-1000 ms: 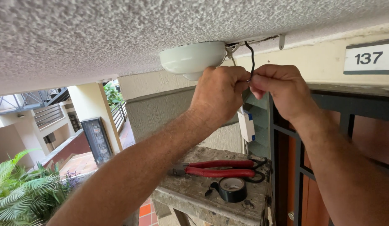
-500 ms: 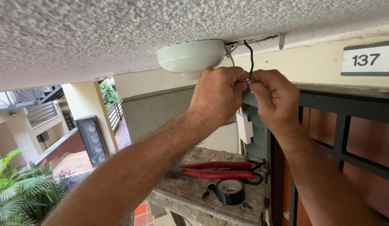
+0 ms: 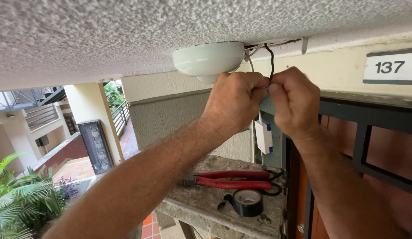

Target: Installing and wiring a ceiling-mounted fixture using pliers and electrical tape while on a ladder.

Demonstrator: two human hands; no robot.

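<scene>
Under ceiling [image 3: 104, 40] — wire [image 3: 271, 62] between hands [image 3: 234, 104]

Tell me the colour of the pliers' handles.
Red, on the pliers lying on the ledge; head view.

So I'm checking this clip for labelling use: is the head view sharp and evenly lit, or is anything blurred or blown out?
Head view: left hand, right hand and black wire are sharp in soft shade; the courtyard at far left is brighter and slightly washed out; pliers and tape roll on the ledge read clearly; mild wide-angle stretch at the forearms; no strong glare.
</scene>
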